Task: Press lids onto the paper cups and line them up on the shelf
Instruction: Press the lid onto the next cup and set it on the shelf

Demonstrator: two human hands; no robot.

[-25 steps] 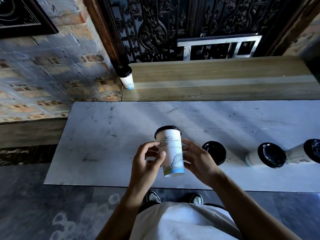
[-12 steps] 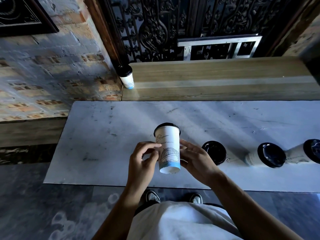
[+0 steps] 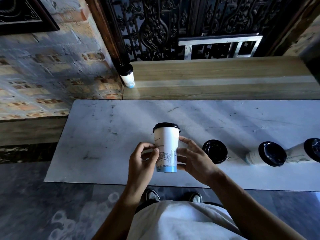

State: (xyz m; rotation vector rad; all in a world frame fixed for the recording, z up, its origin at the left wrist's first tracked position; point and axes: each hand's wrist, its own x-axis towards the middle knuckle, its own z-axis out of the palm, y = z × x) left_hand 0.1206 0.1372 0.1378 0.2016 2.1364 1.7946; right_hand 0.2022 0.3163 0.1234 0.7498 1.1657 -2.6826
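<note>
A white paper cup (image 3: 166, 146) with a black lid and a blue base hangs upright over the white marble table (image 3: 103, 135). My left hand (image 3: 142, 159) touches its left side with the fingertips, and my right hand (image 3: 194, 158) wraps its right side. Another lidded cup (image 3: 127, 75) stands at the far left end of the wooden shelf (image 3: 216, 78). Three more lidded cups (image 3: 214, 151) (image 3: 270, 154) (image 3: 310, 150) stand on the table to the right of my hands.
A brick wall (image 3: 52, 71) rises on the left, and a dark carved metal screen (image 3: 173, 23) stands behind the shelf. The table's near edge lies just beyond my shoes (image 3: 152, 195). The shelf runs bare to the right of its one cup.
The held cup has risen slightly and turned in my hands, so the bridge drawing has moved around toward the left. My left fingers have shifted on its side.
</note>
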